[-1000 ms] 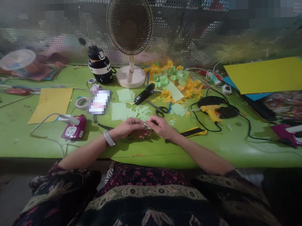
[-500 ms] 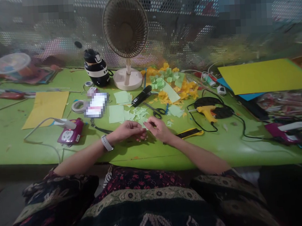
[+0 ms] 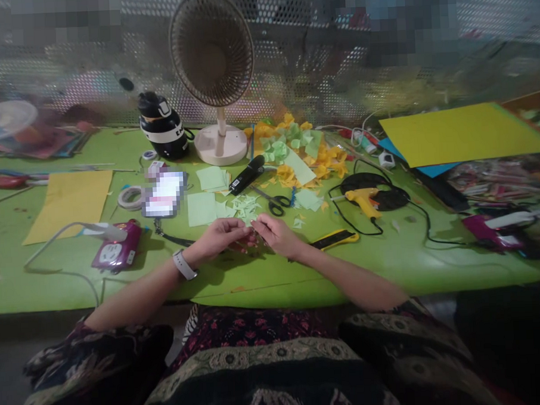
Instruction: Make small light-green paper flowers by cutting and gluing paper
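My left hand (image 3: 229, 235), with a white watch band (image 3: 184, 265) on its wrist, is closed in a pinch near the table's front. Its fingertips meet those of my right hand (image 3: 275, 235), which is also closed. Whatever small piece lies between them is hidden by the fingers. Just beyond the hands are pale green paper scraps (image 3: 244, 207) and a stack of green paper squares (image 3: 201, 209). Black-handled scissors (image 3: 277, 206) lie behind my right hand, and a yellow-and-black cutter knife (image 3: 336, 239) is close to that wrist. A black stapler (image 3: 247, 175) rests farther back.
Behind the scissors is a pile of orange and green paper flowers (image 3: 324, 159). A white fan (image 3: 221, 146) and black bottle (image 3: 166, 132) stand at the back. A phone (image 3: 164, 194) and purple power strip (image 3: 116, 248) lie left; a yellow glue gun (image 3: 365, 202) with cable lies right.
The view has swung slightly, so the table's things appear farther left. My two hands stay together, with the right fingers bent a little more over the left fingertips.
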Tool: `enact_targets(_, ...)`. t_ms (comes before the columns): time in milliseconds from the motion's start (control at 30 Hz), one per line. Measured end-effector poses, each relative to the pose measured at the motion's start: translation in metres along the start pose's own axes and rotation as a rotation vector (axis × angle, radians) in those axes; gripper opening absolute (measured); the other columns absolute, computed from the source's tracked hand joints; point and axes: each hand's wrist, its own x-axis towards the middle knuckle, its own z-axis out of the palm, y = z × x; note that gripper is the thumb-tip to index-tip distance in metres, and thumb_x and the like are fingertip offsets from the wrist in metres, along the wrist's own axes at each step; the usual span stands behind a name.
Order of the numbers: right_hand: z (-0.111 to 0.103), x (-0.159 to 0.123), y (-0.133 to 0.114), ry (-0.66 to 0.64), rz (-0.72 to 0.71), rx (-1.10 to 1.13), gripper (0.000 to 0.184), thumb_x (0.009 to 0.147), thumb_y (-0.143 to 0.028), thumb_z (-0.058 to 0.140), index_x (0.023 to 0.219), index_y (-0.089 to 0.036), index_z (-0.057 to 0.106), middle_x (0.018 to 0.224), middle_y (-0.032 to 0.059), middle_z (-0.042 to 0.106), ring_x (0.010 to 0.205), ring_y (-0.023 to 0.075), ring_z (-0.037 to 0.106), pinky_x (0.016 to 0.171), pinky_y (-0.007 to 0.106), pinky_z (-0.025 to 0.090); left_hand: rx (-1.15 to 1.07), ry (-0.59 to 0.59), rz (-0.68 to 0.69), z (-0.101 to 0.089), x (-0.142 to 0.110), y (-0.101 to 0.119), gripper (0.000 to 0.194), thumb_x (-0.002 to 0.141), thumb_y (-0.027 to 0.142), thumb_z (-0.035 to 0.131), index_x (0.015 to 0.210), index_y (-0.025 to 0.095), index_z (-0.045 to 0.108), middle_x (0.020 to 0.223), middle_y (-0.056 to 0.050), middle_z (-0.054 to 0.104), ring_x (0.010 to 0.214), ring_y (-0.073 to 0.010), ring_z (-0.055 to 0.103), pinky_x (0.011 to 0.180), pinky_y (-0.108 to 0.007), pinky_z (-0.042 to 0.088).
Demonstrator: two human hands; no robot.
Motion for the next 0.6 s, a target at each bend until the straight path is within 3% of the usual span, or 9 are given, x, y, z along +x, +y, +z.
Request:
enact_targets(200, -0.014, 0.007, -0.004, -0.059, 0.054, 0.004, 0.047, 0.097, -0.064, 0.044, 0.074, -0.023, 0.048, 0.057, -0.0037, 0.051, 0.052, 0.0134, 0.05, 0.052, 0.028, 0.041, 0.036, 0.09, 0.034, -0.001, 0.0, 0.005, 0.044, 0.072, 0.052, 0.083, 0.084, 0.014, 0.064, 0.085, -0.007, 0.077, 0.075, -0.0175, 0.075, 0.058, -0.022, 0.056)
enact_targets(267, -0.03, 0.013, -0.006, -0.064, 0.063, -0.16, 0.041, 0.099, -0.054, 0.046, 0.074, -0.022, 0.052, 0.064, -0.0004, 0.057, 0.055, 0.014, 0.052, 0.054, 0.029, 0.041, 0.028, 0.12, 0.038, -0.005, 0.001, 0.006, 0.042, 0.073, 0.05, 0.083, 0.084, 0.014, 0.064, 0.088, -0.008, 0.078, 0.078, -0.0179, 0.075, 0.058, -0.022, 0.056)
enact_targets(400, -0.06, 0.029, 0.001, 0.112, 0.131, -0.736, 0.008, 0.085, -0.024, 0.066, 0.083, -0.02, 0.059, 0.093, 0.0106, 0.068, 0.075, 0.0218, 0.06, 0.06, 0.032, 0.043, -0.038, 0.204, 0.045, -0.015, 0.004, 0.007, 0.035, 0.075, 0.042, 0.083, 0.085, 0.015, 0.064, 0.093, -0.009, 0.078, 0.078, -0.0163, 0.075, 0.055, -0.019, 0.055)
enact_targets(467, -0.068, 0.035, 0.008, 0.108, 0.161, -0.9, 0.011, 0.08, -0.019, 0.07, 0.084, -0.019, 0.06, 0.097, 0.0148, 0.068, 0.081, 0.0263, 0.062, 0.06, 0.034, 0.043, -0.057, 0.225, 0.054, -0.019, 0.006, 0.007, 0.033, 0.076, 0.04, 0.083, 0.087, 0.014, 0.065, 0.092, -0.008, 0.078, 0.078, -0.0154, 0.075, 0.057, -0.019, 0.056)
enact_targets(600, -0.072, 0.042, 0.02, 0.074, 0.201, -0.979, 0.019, 0.074, -0.019, 0.074, 0.08, -0.02, 0.057, 0.085, 0.0136, 0.067, 0.07, 0.0242, 0.06, 0.056, 0.033, 0.041, -0.072, 0.246, 0.086, -0.022, 0.007, 0.008, 0.032, 0.077, 0.037, 0.082, 0.091, 0.014, 0.066, 0.095, -0.009, 0.078, 0.079, -0.0144, 0.074, 0.061, -0.02, 0.057)
